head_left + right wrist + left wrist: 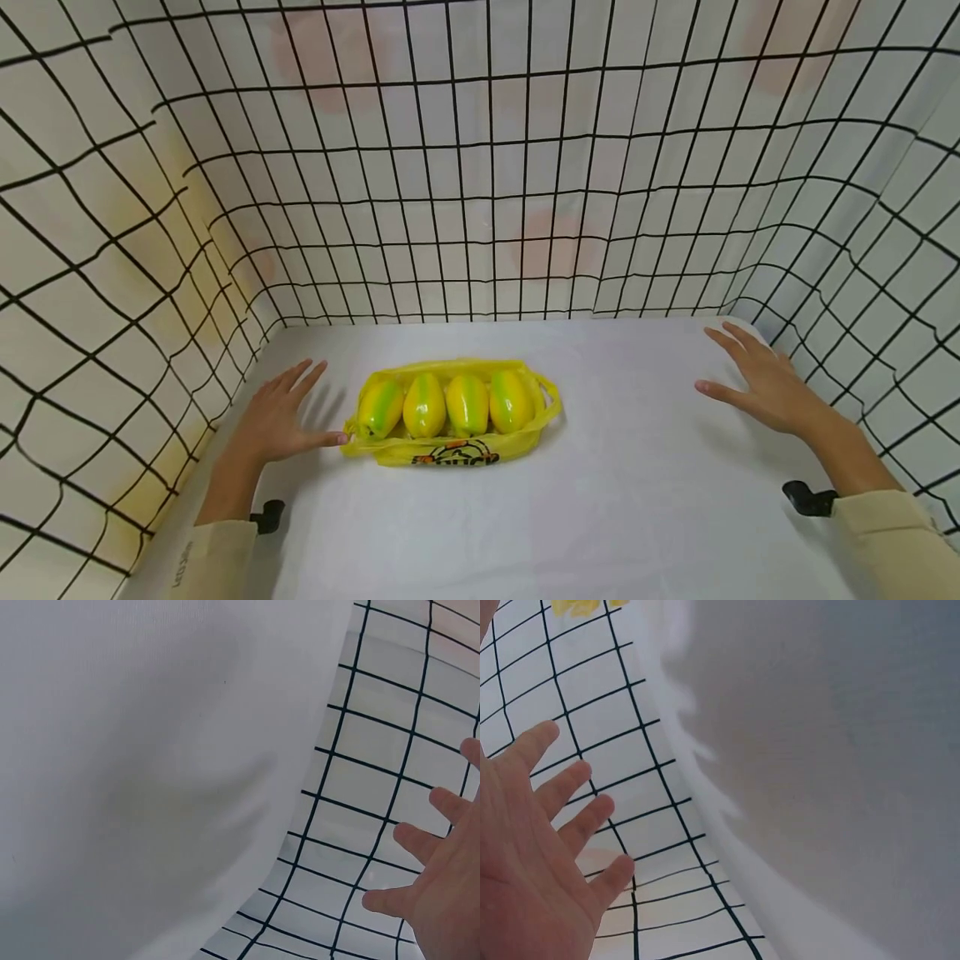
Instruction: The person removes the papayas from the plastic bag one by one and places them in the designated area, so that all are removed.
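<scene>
A yellow plastic bag point(521, 446) with dark and orange print lies on the white table, left of centre. Several glossy yellow fruits with green streaks, mango-like in shape point(425, 406), sit side by side in its opening. My left hand point(276, 421) is at the bag's left end, fingers spread, with the thumb tip right at the bag's edge. Nothing is in its grasp. Far to the right, my right hand point(768, 390) hovers over the table with fingers apart, holding nothing. Both wrist views show spread fingers against the grid, the left hand point(547, 855) and the right hand point(450, 877).
White cloth with a black grid point(487, 200) rises behind the table and along both sides. The right hand is close to the right grid wall point(892, 367). The white table surface point(600, 517) extends in front of the bag. Black wrist straps point(810, 498) sit at the cuffs.
</scene>
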A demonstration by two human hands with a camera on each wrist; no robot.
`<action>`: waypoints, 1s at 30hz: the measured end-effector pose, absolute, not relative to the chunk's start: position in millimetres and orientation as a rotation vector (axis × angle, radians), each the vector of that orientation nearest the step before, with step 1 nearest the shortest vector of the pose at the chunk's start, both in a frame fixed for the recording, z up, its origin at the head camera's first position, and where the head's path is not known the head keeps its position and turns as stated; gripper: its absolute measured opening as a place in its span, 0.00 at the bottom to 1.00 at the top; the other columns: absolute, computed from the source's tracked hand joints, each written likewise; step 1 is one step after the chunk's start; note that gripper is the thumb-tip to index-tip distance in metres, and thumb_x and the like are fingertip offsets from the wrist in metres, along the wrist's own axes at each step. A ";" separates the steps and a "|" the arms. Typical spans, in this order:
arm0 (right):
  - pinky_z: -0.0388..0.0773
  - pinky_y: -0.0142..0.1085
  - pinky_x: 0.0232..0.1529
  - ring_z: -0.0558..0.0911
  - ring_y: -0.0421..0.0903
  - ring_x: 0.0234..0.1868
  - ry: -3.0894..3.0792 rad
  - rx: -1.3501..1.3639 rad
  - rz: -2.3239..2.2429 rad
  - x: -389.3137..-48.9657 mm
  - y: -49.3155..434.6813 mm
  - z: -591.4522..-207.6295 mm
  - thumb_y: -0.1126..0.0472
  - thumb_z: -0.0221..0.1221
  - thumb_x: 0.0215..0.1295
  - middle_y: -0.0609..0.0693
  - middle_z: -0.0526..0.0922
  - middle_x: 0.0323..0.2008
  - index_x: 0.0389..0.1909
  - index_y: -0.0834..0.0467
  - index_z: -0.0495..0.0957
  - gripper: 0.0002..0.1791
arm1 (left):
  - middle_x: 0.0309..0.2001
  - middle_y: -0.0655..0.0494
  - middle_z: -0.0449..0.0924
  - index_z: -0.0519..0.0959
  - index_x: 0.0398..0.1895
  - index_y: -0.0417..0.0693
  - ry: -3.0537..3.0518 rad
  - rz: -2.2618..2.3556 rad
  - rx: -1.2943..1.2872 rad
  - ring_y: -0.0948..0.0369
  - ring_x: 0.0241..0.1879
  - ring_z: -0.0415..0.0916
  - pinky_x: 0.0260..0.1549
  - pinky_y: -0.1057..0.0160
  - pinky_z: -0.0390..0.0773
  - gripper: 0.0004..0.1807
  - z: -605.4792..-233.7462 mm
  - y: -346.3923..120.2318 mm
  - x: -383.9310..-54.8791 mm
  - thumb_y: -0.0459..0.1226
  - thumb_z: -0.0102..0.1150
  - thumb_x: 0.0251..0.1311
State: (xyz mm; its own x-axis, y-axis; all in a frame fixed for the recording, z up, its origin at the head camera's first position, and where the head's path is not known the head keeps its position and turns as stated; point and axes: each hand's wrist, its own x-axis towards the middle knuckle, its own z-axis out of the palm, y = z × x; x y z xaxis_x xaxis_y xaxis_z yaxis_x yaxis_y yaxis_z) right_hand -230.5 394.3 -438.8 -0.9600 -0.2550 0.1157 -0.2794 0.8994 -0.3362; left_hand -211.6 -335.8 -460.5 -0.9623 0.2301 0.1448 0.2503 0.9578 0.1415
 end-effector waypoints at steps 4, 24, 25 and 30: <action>0.39 0.84 0.64 0.48 0.74 0.79 -2.994 0.418 0.569 -231.0 391.8 -440.2 0.38 0.60 0.69 0.62 0.40 0.83 0.84 0.47 0.43 0.52 | 0.81 0.40 0.52 0.51 0.83 0.56 -2.987 -0.256 -0.365 0.33 0.75 0.55 0.66 0.24 0.62 0.68 -461.9 -332.3 -213.1 0.75 0.67 0.41; 0.52 0.78 0.68 0.45 0.68 0.82 -3.025 0.411 0.804 -236.2 344.4 -444.1 0.34 0.59 0.70 0.57 0.36 0.84 0.84 0.41 0.37 0.53 | 0.79 0.41 0.55 0.52 0.83 0.63 -3.026 -0.417 -0.348 0.30 0.73 0.59 0.55 0.21 0.71 0.67 -466.8 -305.1 -216.5 0.76 0.67 0.41; 0.51 0.78 0.68 0.44 0.68 0.82 -3.026 0.406 0.822 -235.4 342.8 -445.9 0.34 0.59 0.69 0.57 0.36 0.84 0.84 0.40 0.37 0.53 | 0.80 0.42 0.54 0.52 0.83 0.63 -3.032 -0.426 -0.347 0.30 0.73 0.59 0.54 0.21 0.71 0.67 -468.3 -303.3 -216.8 0.77 0.67 0.40; 0.50 0.79 0.68 0.44 0.69 0.82 -3.019 0.408 0.856 -232.6 334.6 -451.8 0.33 0.58 0.70 0.59 0.38 0.84 0.84 0.40 0.37 0.53 | 0.81 0.43 0.53 0.51 0.83 0.66 -3.048 -0.450 -0.369 0.31 0.73 0.61 0.53 0.22 0.73 0.67 -474.6 -295.7 -218.4 0.78 0.65 0.40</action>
State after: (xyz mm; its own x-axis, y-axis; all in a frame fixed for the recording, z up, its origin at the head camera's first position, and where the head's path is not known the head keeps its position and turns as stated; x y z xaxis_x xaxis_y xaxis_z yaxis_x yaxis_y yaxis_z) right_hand -232.6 334.6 -451.8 -0.9665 -0.2522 0.0477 -0.2397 0.8204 -0.5191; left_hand -218.4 -295.7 -474.6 -0.9710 0.2280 0.0723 0.2391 0.9298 0.2799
